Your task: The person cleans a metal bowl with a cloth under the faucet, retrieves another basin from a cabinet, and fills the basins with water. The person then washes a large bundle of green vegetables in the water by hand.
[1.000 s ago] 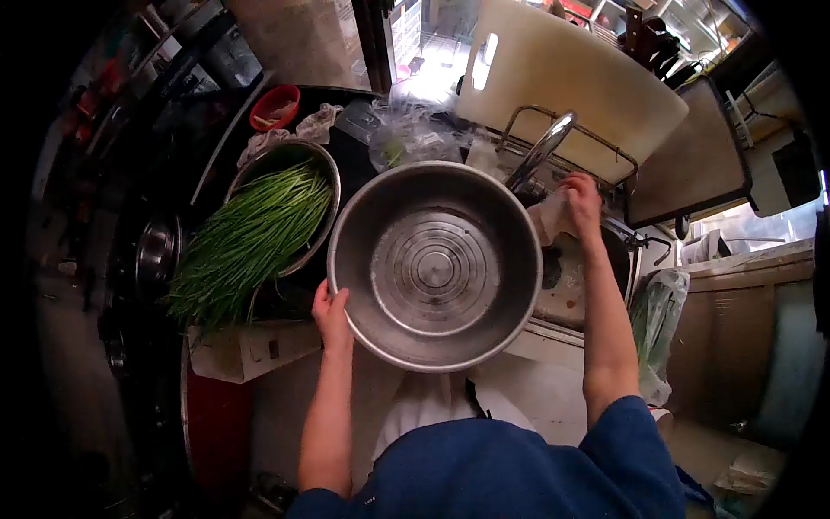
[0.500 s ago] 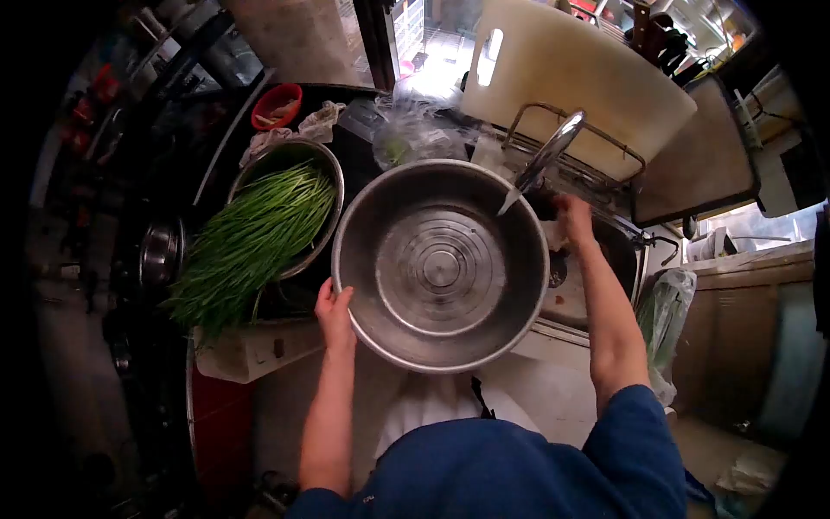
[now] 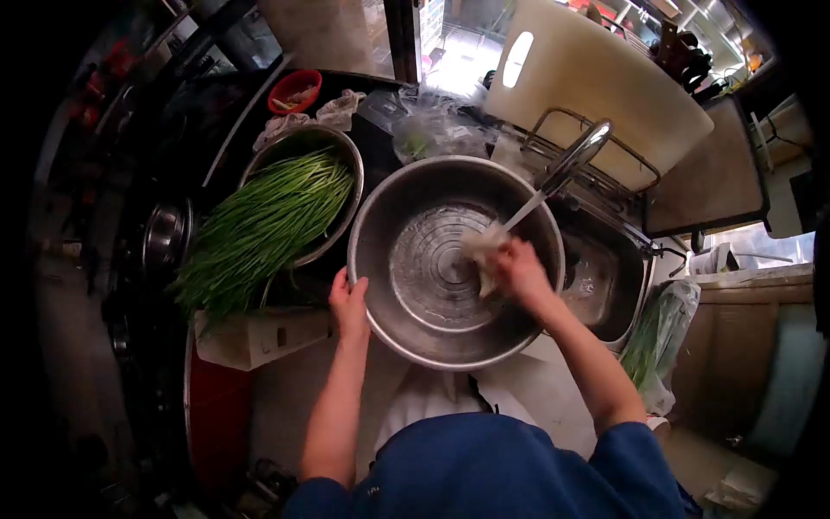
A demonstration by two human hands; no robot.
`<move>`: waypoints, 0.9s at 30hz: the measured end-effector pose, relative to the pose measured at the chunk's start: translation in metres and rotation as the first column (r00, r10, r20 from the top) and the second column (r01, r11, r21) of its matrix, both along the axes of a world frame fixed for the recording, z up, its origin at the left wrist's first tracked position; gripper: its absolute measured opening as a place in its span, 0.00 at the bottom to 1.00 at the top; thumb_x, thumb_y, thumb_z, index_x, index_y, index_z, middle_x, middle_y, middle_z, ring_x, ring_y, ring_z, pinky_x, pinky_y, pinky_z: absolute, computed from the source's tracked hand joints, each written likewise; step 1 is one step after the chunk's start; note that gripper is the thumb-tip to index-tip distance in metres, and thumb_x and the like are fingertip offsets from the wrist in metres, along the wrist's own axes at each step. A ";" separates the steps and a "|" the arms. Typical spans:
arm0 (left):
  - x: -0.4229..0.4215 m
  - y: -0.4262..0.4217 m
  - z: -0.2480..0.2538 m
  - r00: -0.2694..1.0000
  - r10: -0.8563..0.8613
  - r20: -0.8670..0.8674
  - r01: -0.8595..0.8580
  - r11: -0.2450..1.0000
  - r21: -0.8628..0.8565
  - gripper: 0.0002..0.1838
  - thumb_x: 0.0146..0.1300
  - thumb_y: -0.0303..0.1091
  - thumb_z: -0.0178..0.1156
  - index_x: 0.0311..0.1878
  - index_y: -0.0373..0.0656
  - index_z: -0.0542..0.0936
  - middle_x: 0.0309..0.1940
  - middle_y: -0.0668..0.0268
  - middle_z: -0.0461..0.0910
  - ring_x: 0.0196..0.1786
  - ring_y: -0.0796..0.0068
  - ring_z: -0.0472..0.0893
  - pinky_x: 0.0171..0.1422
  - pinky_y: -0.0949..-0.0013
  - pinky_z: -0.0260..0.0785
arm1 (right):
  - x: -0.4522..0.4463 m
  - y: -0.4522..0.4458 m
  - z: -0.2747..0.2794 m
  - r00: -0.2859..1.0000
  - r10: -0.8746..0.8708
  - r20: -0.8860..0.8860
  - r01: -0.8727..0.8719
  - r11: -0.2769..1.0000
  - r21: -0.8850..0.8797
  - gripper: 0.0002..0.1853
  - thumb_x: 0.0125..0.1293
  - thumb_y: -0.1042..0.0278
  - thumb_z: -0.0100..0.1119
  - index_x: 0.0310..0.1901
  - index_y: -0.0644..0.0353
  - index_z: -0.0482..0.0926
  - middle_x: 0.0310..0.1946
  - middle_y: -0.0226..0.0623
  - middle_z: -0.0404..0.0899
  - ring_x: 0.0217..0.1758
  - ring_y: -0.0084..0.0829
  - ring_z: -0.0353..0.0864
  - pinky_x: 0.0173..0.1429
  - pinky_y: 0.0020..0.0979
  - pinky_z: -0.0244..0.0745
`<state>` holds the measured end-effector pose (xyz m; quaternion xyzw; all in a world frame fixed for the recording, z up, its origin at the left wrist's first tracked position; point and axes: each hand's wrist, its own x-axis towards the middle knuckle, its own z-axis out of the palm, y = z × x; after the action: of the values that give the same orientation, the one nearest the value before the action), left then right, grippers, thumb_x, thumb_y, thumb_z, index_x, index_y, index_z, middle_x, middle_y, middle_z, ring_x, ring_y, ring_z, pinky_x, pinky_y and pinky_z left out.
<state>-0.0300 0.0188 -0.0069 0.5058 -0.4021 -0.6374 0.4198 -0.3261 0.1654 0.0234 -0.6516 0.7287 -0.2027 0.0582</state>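
A large round metal basin (image 3: 415, 324) sits in front of my body, with my left hand (image 3: 349, 303) gripping its left rim. Inside the basin, my right hand (image 3: 519, 272) holds a pale cloth (image 3: 486, 251) near the right part of the bottom. Water runs from the chrome faucet (image 3: 581, 151) into the basin, beside the cloth. To the left, long green stalks (image 3: 268, 216) fill a metal bowl (image 3: 353, 195) and hang over its front edge.
A sink (image 3: 605, 285) lies right of the basin. Behind the faucet stand a wire rack (image 3: 553, 121) and a white cutting board (image 3: 605, 86). A red bowl (image 3: 295, 91) and plastic bags (image 3: 441, 134) are at the back; bagged greens (image 3: 661, 333) are at right.
My right hand has moved from beside the faucet, over the sink, down into the basin with the cloth. Water now streams from the faucet. My left hand stays on the rim.
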 end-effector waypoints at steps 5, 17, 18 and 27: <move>0.004 -0.001 -0.010 1.000 -0.010 -0.004 0.010 1.000 -0.011 0.22 0.59 0.20 0.55 0.58 0.34 0.70 0.47 0.61 0.78 0.47 0.74 0.77 0.54 0.71 0.69 | 0.049 0.002 -0.067 0.970 0.242 0.006 -0.176 0.689 0.703 0.12 0.59 0.66 0.52 0.44 0.51 0.80 0.45 0.43 0.76 0.51 0.48 0.76 0.48 0.47 0.76; 0.008 0.005 0.003 1.000 -0.029 -0.008 0.029 0.999 -0.040 0.23 0.59 0.21 0.55 0.59 0.32 0.71 0.49 0.61 0.78 0.49 0.76 0.77 0.57 0.73 0.66 | 0.043 -0.135 -0.082 0.960 -0.151 -0.235 0.177 0.980 0.096 0.10 0.54 0.65 0.54 0.37 0.57 0.81 0.47 0.42 0.74 0.51 0.45 0.72 0.49 0.45 0.73; 0.008 0.005 0.004 0.999 -0.035 0.013 0.036 0.998 -0.050 0.23 0.59 0.21 0.55 0.59 0.32 0.71 0.49 0.61 0.78 0.49 0.76 0.77 0.57 0.73 0.67 | 0.025 -0.122 -0.070 0.921 -0.169 -0.351 0.263 0.935 0.240 0.10 0.53 0.65 0.55 0.36 0.56 0.81 0.47 0.42 0.74 0.50 0.43 0.72 0.47 0.45 0.73; 0.003 0.002 -0.001 0.996 -0.026 -0.087 0.026 1.000 -0.003 0.23 0.61 0.20 0.53 0.61 0.33 0.69 0.50 0.62 0.78 0.48 0.75 0.77 0.56 0.72 0.67 | 0.125 -0.006 -0.056 0.988 0.149 -0.047 -0.063 0.654 0.754 0.15 0.53 0.61 0.60 0.41 0.58 0.83 0.46 0.50 0.78 0.46 0.49 0.80 0.46 0.45 0.77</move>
<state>-0.0268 0.0212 -0.0075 0.4718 -0.3903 -0.6641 0.4290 -0.2010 0.1597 -0.0323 -0.6206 0.7101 0.1539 0.2949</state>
